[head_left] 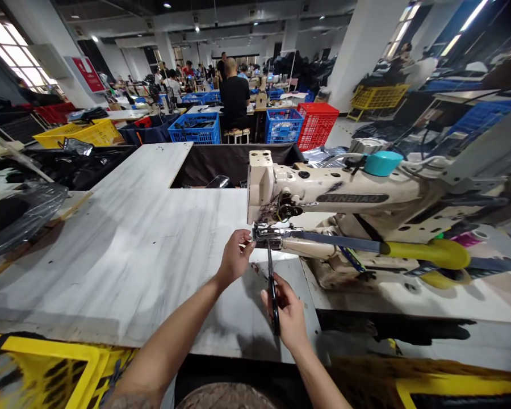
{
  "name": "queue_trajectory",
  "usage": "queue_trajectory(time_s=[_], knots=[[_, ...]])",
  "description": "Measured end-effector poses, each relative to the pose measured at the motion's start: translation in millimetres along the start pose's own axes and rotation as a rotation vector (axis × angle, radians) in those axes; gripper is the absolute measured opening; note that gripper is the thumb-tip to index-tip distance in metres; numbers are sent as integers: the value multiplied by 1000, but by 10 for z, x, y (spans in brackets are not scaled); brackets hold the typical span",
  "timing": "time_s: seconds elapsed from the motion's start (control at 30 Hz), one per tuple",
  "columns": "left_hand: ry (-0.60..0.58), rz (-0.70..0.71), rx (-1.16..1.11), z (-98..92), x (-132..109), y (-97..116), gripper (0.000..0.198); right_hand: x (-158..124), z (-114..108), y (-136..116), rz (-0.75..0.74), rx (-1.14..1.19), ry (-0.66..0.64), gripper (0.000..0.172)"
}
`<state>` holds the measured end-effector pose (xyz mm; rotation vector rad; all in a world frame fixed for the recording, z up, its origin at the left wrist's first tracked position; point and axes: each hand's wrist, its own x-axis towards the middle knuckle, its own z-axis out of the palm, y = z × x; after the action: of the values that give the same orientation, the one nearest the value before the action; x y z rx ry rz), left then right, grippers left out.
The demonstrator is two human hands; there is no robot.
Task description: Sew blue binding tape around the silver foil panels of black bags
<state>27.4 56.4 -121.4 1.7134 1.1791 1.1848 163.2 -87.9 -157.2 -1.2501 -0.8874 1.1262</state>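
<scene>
My right hand (290, 315) is wrapped around the black handles of a pair of scissors (274, 301). Their narrow metal blades point away from me and reach the metal fitting (269, 236) under the sewing machine's head. At the left end of that fitting, my left hand (236, 258) has its thumb and fingertips pinched together; what lies between them is too small to make out. The cream sewing machine (336, 184) stands to the right with its needle end above both hands. A grey-blue strip (336, 241) runs from the fitting rightward through a yellow-green tube (428, 253).
A pale, streaked worktable (123, 261) spreads to the left. Yellow crates (46, 352) flank me below. A dark-lined bin (221, 156) sits behind the table. Beyond are blue crates (196, 128), a red crate (317, 122) and a person in black (234, 96), facing away.
</scene>
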Motion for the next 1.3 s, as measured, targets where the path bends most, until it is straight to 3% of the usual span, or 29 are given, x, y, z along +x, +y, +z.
queue_trajectory(time_s=[0.3,0.47,0.67,0.83,0.97,1.1,1.2,1.3], knots=[[21,-25,-47,67,88,-52,11,-29,6,14,52,72,-53,73],[8,-26,-41,77,148,-117,10,-46,25,62,151,164,-155,78],[-14,-21,-23,52,173,-126,11,32,94,26,149,237,-198,77],[-17,-15,-52,59,167,-121,13,37,164,24,164,259,-174,76],[12,-16,-104,107,152,-130,9,40,353,49,150,270,-47,77],[24,-61,-122,114,112,-113,20,25,470,23,116,240,10,73],[17,-90,-140,100,108,-118,21,-40,328,27,83,158,-47,70],[20,-102,-193,104,152,-174,21,-116,-7,114,50,-8,-44,65]])
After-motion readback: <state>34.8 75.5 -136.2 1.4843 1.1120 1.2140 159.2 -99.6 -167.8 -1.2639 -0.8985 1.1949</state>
